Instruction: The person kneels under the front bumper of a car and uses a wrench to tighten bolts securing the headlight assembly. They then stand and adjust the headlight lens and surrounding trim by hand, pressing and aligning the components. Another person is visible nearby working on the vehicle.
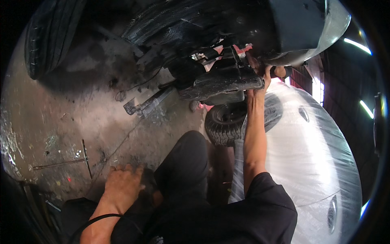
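From the head view I see my left hand [122,185] pressed flat on the stained concrete floor [57,118], fingers [132,170] spread apart and holding nothing. My right hand [260,73] reaches up under the car, fingers curled around the edge of a grimy black underbody part [219,83]; deep shadow hides how tightly they close. A knobbly black tyre [225,122] lies just below that arm. A thin metal T-shaped wrench [83,160] rests on the floor, apart from my left hand. Glossy plastic wrap [313,162] covers a rounded panel at right
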Action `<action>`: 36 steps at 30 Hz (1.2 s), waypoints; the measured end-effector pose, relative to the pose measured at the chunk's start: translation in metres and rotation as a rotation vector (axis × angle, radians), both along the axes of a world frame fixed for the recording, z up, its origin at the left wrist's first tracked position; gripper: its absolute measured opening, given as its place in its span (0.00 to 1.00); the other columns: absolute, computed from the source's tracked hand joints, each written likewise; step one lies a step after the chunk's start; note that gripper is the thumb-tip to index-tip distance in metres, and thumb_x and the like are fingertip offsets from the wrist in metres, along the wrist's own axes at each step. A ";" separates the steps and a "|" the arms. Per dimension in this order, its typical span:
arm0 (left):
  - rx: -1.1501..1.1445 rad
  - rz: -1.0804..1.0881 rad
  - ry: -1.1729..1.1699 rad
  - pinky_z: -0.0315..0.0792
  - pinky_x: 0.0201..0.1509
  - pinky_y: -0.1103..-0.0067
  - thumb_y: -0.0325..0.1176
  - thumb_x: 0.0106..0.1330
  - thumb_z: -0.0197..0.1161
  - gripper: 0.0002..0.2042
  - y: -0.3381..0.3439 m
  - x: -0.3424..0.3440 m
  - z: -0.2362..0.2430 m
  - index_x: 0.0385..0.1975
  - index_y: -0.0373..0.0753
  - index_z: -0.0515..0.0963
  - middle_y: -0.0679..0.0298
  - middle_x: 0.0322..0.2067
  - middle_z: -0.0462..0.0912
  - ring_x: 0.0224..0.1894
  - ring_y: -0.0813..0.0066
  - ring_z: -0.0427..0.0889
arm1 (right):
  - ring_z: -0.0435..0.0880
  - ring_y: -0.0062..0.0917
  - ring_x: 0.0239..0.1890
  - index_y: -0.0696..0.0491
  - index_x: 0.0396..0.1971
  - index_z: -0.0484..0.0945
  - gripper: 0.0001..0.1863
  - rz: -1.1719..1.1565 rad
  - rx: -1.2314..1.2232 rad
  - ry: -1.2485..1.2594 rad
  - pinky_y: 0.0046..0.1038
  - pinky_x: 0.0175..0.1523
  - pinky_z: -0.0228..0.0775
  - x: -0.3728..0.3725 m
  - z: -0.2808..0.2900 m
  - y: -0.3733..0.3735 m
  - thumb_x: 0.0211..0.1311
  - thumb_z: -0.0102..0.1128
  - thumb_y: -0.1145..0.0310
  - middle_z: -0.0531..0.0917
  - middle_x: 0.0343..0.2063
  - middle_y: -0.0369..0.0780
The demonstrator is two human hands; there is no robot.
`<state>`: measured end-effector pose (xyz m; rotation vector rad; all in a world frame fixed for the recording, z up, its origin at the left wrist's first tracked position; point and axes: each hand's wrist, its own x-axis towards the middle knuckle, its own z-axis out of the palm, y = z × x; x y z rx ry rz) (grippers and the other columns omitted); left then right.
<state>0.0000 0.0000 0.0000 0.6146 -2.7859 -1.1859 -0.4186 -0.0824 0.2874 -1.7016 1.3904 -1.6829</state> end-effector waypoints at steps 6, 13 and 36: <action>0.008 0.016 0.010 0.77 0.58 0.64 0.43 0.63 0.71 0.29 -0.003 -0.001 -0.008 0.63 0.39 0.76 0.48 0.50 0.84 0.54 0.49 0.82 | 0.69 0.50 0.70 0.55 0.73 0.58 0.32 -0.025 -0.031 -0.081 0.51 0.76 0.56 0.013 0.004 0.004 0.81 0.39 0.49 0.69 0.69 0.52; 0.024 0.042 0.029 0.77 0.57 0.63 0.43 0.63 0.72 0.29 -0.001 0.002 -0.008 0.62 0.38 0.76 0.48 0.49 0.84 0.54 0.49 0.83 | 0.68 0.51 0.71 0.55 0.73 0.58 0.30 -0.081 -0.047 -0.063 0.49 0.75 0.57 0.020 0.001 0.005 0.82 0.36 0.51 0.68 0.69 0.52; 0.033 0.077 0.075 0.76 0.57 0.62 0.43 0.62 0.72 0.29 0.002 -0.001 -0.017 0.62 0.38 0.76 0.49 0.47 0.84 0.51 0.48 0.83 | 0.74 0.50 0.66 0.54 0.71 0.60 0.31 0.001 -0.077 -0.174 0.47 0.74 0.60 0.008 0.002 0.002 0.81 0.41 0.47 0.73 0.65 0.49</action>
